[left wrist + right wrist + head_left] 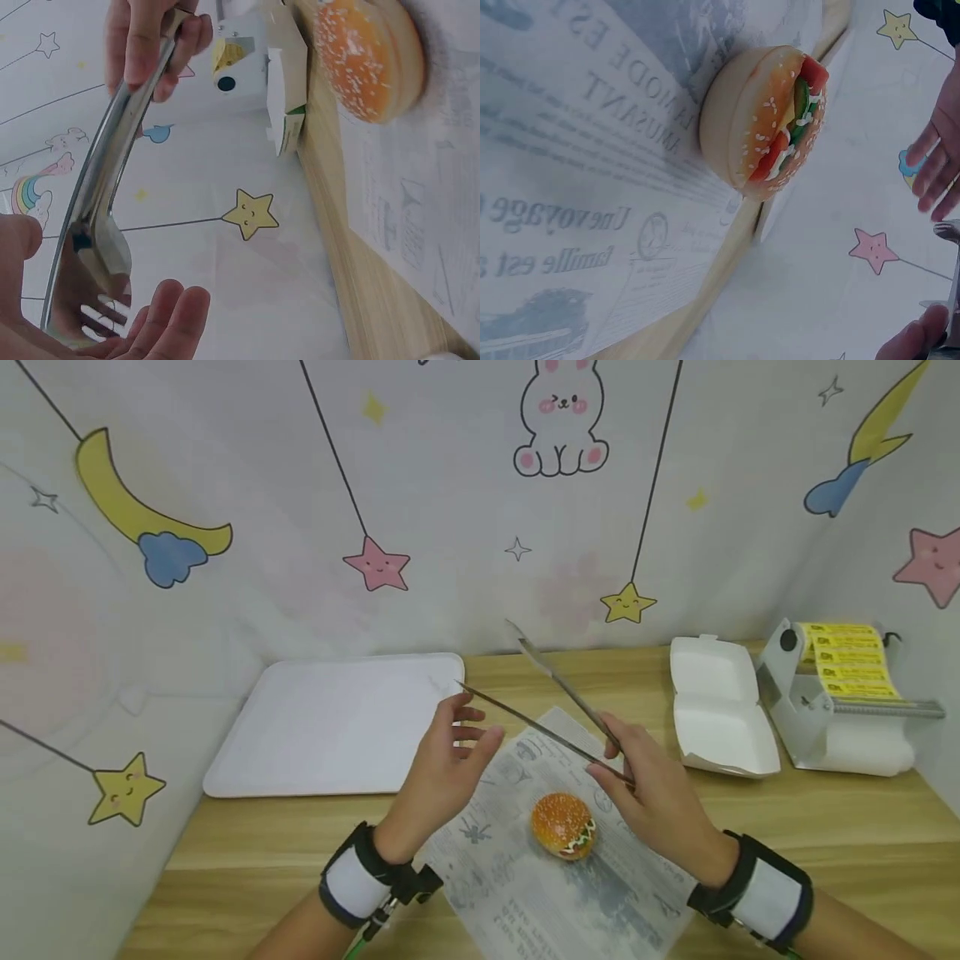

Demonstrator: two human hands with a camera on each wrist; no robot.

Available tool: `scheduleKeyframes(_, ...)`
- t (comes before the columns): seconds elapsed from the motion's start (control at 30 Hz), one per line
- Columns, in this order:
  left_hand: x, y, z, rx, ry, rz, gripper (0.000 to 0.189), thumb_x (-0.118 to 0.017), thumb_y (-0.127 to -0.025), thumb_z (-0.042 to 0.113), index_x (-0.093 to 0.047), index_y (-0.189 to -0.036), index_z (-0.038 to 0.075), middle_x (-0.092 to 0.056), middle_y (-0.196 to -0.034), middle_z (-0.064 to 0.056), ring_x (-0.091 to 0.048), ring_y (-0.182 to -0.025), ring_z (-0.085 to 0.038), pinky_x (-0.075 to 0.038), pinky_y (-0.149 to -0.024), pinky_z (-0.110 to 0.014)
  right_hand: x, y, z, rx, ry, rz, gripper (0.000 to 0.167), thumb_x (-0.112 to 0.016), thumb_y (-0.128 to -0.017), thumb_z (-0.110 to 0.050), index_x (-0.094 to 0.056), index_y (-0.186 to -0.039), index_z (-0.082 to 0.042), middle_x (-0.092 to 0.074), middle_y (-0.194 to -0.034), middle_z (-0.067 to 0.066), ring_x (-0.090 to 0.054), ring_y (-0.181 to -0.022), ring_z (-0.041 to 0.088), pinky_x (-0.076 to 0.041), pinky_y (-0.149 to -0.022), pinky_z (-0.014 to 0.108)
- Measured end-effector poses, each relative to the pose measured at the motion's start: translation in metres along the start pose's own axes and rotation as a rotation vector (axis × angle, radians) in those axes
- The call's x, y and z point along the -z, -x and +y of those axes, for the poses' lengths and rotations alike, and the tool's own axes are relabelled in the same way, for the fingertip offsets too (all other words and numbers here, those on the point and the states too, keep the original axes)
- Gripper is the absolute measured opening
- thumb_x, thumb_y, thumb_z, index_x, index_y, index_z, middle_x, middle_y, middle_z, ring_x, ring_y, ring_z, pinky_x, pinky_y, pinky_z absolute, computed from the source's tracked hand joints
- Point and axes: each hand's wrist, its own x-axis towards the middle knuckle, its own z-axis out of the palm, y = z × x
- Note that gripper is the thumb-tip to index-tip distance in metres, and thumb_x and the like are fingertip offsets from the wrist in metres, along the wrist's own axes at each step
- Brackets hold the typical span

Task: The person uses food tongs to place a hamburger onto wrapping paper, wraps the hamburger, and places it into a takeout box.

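The light wooden tabletop (pixel 825 827) sits in a corner of pale walls printed with cartoon stars, two crescent moons and one rabbit (pixel 561 418). On the wood I count one flat white rectangular tray (pixel 322 727), one open white foam clamshell box (pixel 720 706), one white label dispenser with a roll of yellow stickers (pixel 840 693), one sheet of newspaper-print wrapping paper (pixel 525 877) and one small sesame-bun hamburger (pixel 564 825) resting on that sheet.

One pair of long steel tongs (pixel 547 710) is up in the air, its two arms spread apart. The right hand (pixel 660 802) has its fingers pinched round the handle end, with the burger just below and inward of those fingertips. The left hand (pixel 450 768) is held up with fingers loosely spread and relaxed, one tong tip right at its fingertips (pixel 468 714); whether they touch it I cannot tell. The tray lies just beyond the left fingers, the clamshell box well out past the right hand.
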Motion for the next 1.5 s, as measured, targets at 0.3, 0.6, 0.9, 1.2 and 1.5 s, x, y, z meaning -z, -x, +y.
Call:
scheduleKeyframes(0.3,-0.013,-0.013,0.004,0.033,0.272,-0.023,0.048,-0.058,-0.105,0.022,-0.033,-0.139,0.0,-0.052,-0.127,-0.022,-0.063,-0.111,-0.038,-0.06,-0.085,-0.04,-0.017,0.002,-0.009,0.162,0.089,-0.004,0.065,-0.036,-0.108,-0.045,-0.035,-0.157,-0.001,-0.056,-0.114,0.015,-0.046,-0.066,0.006,-0.044,-0.053,0.019)
scheduleKeyframes(0.6,-0.019,-0.016,0.001,0.145,0.511,-0.115,0.085,-0.072,-0.096,0.026,-0.01,-0.152,0.014,-0.045,-0.138,-0.02,-0.064,-0.109,-0.034,-0.062,-0.076,-0.045,-0.036,0.006,-0.021,0.277,0.083,-0.014,0.06,-0.034,-0.11,-0.032,-0.027,-0.157,0.004,-0.048,-0.125,0.02,-0.051,-0.067,0.01,-0.048,-0.053,0.019)
scheduleKeyframes(0.9,-0.023,-0.018,0.0,0.143,0.546,-0.069,0.086,-0.068,-0.098,0.016,-0.005,-0.155,0.014,-0.043,-0.142,-0.022,-0.068,-0.106,-0.034,-0.062,-0.076,-0.045,-0.04,0.006,-0.02,0.319,0.148,-0.029,0.06,-0.048,-0.106,-0.026,-0.031,-0.155,0.005,-0.051,-0.125,0.02,-0.047,-0.06,0.008,-0.042,-0.048,0.016)
scheduleKeyframes(1.2,0.022,-0.031,0.012,0.141,0.385,0.058,0.087,-0.067,-0.095,0.01,-0.005,-0.156,0.01,-0.033,-0.149,-0.023,-0.059,-0.117,-0.04,-0.062,-0.075,-0.041,-0.019,0.005,-0.012,0.208,0.049,-0.089,0.075,-0.043,-0.103,-0.054,-0.035,-0.154,0.0,-0.046,-0.14,0.017,-0.057,-0.078,0.012,-0.037,-0.049,0.012)
scheduleKeyframes(1.5,0.098,-0.044,0.014,0.13,-0.126,0.134,0.075,-0.07,-0.096,0.025,-0.027,-0.149,-0.006,-0.053,-0.124,-0.024,-0.058,-0.098,-0.029,-0.055,-0.072,-0.031,0.01,0.006,0.019,0.068,0.159,-0.052,0.079,-0.072,-0.084,-0.018,-0.037,-0.153,-0.002,-0.046,-0.14,0.018,-0.054,-0.074,0.011,-0.044,-0.052,0.02)
